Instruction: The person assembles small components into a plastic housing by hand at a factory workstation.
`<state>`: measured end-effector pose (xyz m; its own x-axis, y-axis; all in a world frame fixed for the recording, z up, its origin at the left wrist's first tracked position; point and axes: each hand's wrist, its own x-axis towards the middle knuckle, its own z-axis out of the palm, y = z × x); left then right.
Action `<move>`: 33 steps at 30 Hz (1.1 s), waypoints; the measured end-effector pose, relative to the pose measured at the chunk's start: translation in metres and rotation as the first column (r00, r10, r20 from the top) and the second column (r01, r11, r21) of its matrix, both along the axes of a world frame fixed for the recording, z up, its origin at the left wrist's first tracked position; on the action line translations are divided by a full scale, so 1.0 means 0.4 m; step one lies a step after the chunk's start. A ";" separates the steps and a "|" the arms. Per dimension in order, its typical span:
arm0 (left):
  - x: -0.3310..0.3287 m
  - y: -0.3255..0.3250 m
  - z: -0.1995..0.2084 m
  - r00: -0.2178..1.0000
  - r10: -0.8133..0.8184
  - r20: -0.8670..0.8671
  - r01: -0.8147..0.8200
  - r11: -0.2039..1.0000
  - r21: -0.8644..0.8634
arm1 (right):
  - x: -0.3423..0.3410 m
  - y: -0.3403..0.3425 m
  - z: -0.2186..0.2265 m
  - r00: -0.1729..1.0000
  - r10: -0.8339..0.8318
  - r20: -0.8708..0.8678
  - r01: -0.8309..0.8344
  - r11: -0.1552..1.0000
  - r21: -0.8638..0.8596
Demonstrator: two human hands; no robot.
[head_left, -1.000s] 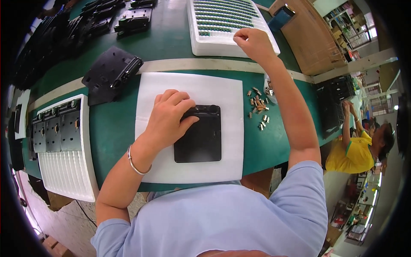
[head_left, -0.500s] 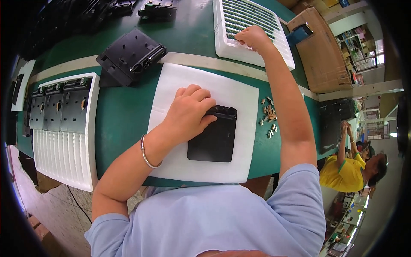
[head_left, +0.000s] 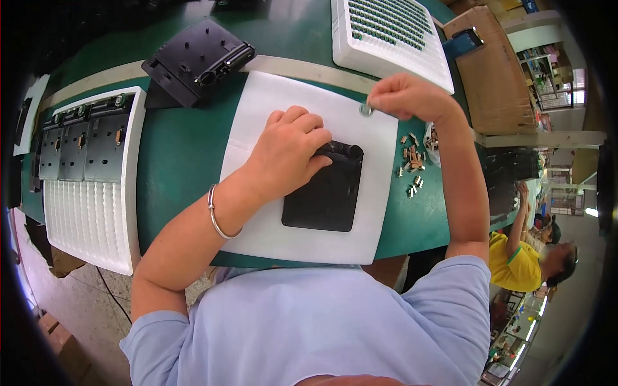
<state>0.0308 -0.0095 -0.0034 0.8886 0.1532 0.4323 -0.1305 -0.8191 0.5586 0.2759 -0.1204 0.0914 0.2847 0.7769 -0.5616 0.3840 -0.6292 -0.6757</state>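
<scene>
left hand point(head_left: 290, 154): fingers and thumb gripping the top of a black casing point(head_left: 322, 202), on white foam sheet point(head_left: 250, 122) | right hand point(head_left: 412, 98): fingers pinched on small blurred greenish part point(head_left: 366, 110), near sheet's upper right corner | connectors point(head_left: 412, 154): loose on bench point(head_left: 174, 161)

Under my left hand point(head_left: 293, 154), a case point(head_left: 322, 199) is lying on a sheet point(head_left: 257, 109). Left of that grip, a tray point(head_left: 133, 167) is sitting. Behind my right hand point(head_left: 407, 96), another tray point(head_left: 380, 67) is resting; loose parts point(head_left: 412, 155) are lying in front.

Black panel point(head_left: 322, 199) flat, small part point(head_left: 366, 110) apparently round
</scene>
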 end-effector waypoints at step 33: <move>0.007 0.001 0.005 1.000 0.002 0.005 -0.002 1.000 0.018 | -0.161 -0.132 -0.123 0.864 -0.190 0.466 -0.010 0.919 0.393</move>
<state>0.0337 -0.0092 -0.0014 0.8860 0.1469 0.4398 -0.1320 -0.8293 0.5429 0.2114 -0.1730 0.0422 0.5208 0.8537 -0.0070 0.6783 -0.4187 -0.6039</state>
